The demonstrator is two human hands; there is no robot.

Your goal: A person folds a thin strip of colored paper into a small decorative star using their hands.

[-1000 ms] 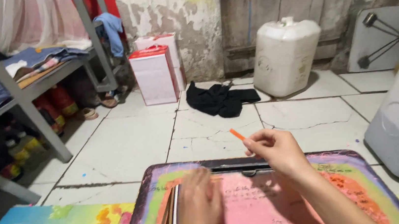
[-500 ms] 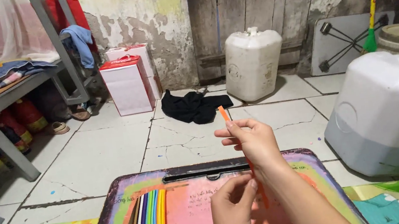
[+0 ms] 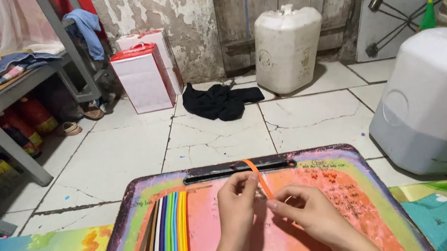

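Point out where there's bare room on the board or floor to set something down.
On the board, the patch right of the right hand is bare, toward its right edge. The white tiles between the black cloth and the board's top edge are open too. It's crowded at the left, where coloured paper strips lie, and mid-board, where the left hand and right hand pinch an orange strip.

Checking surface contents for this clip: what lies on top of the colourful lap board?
On the colourful lap board lie a fan of coloured paper strips at its left and both hands, left hand and right hand, pinching an orange paper strip. The hands cover the board beneath.
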